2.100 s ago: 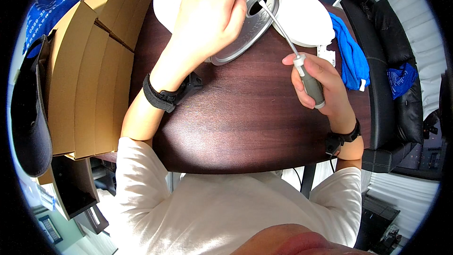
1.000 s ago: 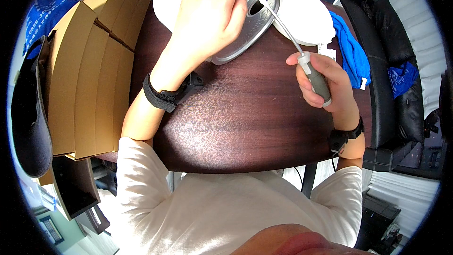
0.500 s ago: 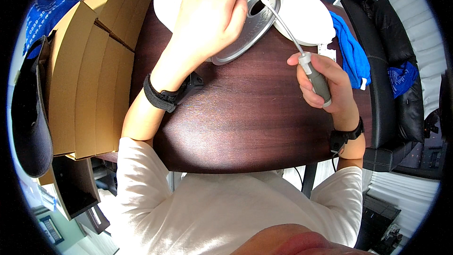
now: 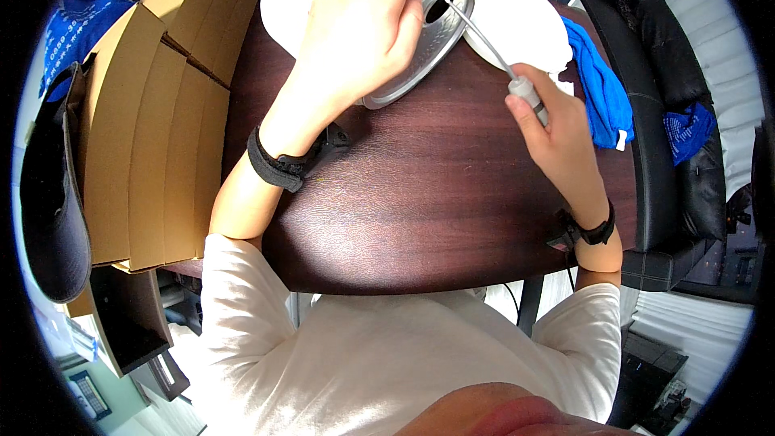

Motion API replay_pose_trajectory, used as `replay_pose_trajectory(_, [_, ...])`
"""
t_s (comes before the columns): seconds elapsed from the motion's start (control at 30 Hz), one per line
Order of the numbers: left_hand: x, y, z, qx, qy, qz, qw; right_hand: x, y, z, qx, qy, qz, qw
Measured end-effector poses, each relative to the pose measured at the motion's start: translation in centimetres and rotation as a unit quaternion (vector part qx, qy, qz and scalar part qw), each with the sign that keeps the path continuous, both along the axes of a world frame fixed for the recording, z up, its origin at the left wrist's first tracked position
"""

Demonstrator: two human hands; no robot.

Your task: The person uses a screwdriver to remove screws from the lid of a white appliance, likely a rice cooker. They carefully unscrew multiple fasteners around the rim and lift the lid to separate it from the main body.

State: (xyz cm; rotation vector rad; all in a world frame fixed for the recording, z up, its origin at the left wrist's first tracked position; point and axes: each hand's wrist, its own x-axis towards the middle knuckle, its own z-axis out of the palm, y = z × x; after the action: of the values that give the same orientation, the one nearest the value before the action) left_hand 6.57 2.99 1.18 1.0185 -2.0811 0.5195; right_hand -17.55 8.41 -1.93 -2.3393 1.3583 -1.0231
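Note:
My left hand (image 4: 359, 28) lies spread over a tilted metal pan or pot lid (image 4: 420, 52) at the far edge of the dark wooden table (image 4: 420, 194), pressing it down. My right hand (image 4: 557, 133) grips the grey handle of a long thin metal utensil (image 4: 484, 32). The utensil's tip reaches into the round dark opening of the metal piece. A black band sits on each wrist.
White plates (image 4: 517, 20) lie behind the metal piece. A blue cloth (image 4: 601, 89) hangs at the table's right edge beside a black chair (image 4: 670, 113). Stacked cardboard boxes (image 4: 153, 113) line the left. A dark cap (image 4: 52, 194) lies far left.
My right hand has shifted slightly right and away, keeping the utensil's tip in the metal piece. My left hand has stayed on top.

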Motion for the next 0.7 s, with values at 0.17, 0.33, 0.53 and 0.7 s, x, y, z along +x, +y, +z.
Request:
replay_pose_trajectory(0.17, [0.1,0.0,0.1,0.003,-0.002,-0.003,1.000,-0.6,-0.4,2.0,-0.221,0.149,-0.066,0.962])
replay_pose_trajectory(0.33, [0.1,0.0,0.0,-0.002,0.000,0.003,1.000,-0.5,-0.6,1.3,-0.170,0.061,-0.043,0.983])
replay_pose_trajectory(0.53, [-0.1,0.1,0.0,0.007,0.005,0.006,1.000,-1.0,-0.6,1.9,0.332,-0.204,0.047,0.920])
replay_pose_trajectory(0.7, [0.0,0.1,0.0,0.002,0.005,0.002,1.000,-1.0,-0.5,2.1,0.329,-0.200,0.056,0.921])
